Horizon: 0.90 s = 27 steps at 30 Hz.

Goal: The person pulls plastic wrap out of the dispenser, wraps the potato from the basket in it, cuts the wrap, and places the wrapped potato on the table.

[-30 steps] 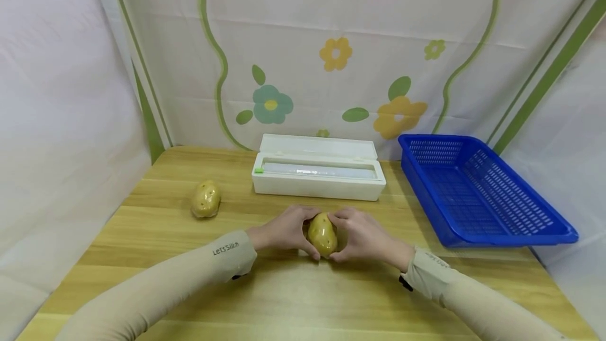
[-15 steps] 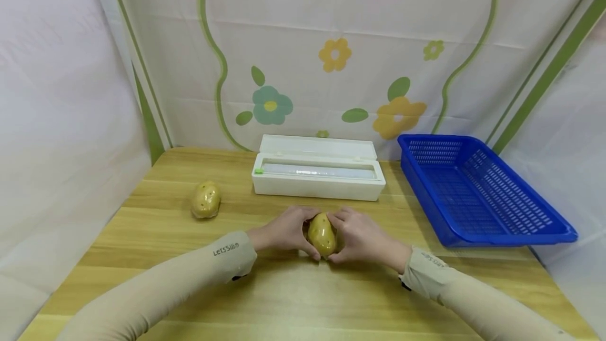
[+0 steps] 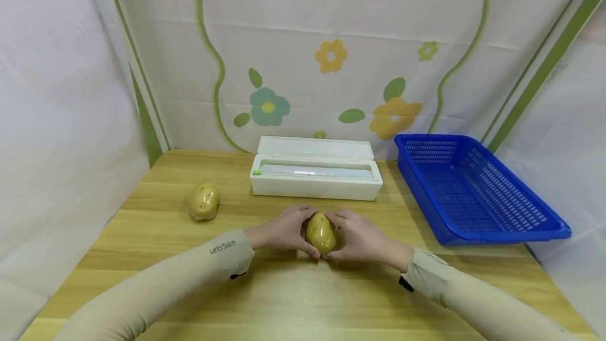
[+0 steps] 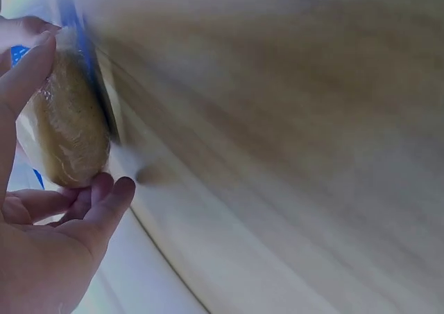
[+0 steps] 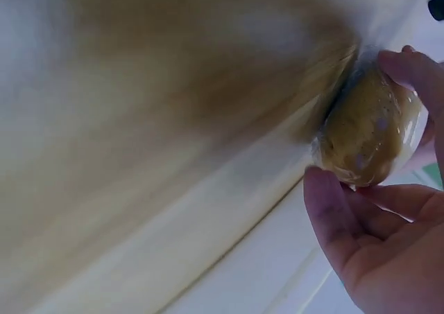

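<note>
Between both hands, at the middle of the table in the head view, is a potato (image 3: 321, 233) with clear plastic film around it. My left hand (image 3: 286, 230) grips its left side, thumb at the near end and fingers at the far end. From the right, my right hand (image 3: 360, 237) holds it the same way. Film wrinkles glint on the potato (image 4: 69, 116) in the left wrist view. The right wrist view shows the wrapped potato (image 5: 368, 127) close against the tabletop. A second film-wrapped potato (image 3: 204, 201) lies to the left on the table.
Behind the hands stands a white cling film box (image 3: 314, 187), lid raised, with a roll (image 3: 317, 171) inside and a green slider at its left end. A blue perforated basket (image 3: 440, 214) sits at the right. A floral curtain (image 3: 293, 57) hangs behind the wooden table (image 3: 293, 299).
Both hands keep their hold on the potato and stay at nearly the same spot. The whole head view has shifted slightly.
</note>
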Tool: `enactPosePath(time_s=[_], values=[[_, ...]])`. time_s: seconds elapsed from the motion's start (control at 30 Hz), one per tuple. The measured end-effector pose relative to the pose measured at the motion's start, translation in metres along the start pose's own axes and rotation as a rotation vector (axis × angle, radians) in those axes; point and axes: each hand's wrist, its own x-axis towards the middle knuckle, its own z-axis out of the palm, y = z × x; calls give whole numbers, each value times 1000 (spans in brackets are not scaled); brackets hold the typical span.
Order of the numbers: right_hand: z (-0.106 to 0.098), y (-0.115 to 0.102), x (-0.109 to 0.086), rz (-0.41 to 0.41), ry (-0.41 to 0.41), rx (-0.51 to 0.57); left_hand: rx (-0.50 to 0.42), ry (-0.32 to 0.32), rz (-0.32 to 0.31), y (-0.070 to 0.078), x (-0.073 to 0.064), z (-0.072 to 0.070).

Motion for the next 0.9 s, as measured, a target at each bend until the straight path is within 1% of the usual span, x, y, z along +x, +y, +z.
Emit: enactPosePath(time_s=[0.07, 0.17, 0.33, 0.5, 0.77, 0.9], values=[[0, 3, -2, 26, -6, 86, 6, -6, -25, 2, -2, 0], [0, 8, -5, 49, -5, 184, -3, -10, -49, 4, -5, 1], [0, 12, -8, 86, -1, 317, -13, -9, -79, 7, -8, 3], [1, 11, -9, 115, -3, 370, -21, 11, -91, 9, -10, 5], [3, 9, -11, 143, 0, 392, -39, 57, -140, 9, -9, 11], [2, 8, -11, 146, 2, 401, -34, 79, -149, 8, -9, 13]])
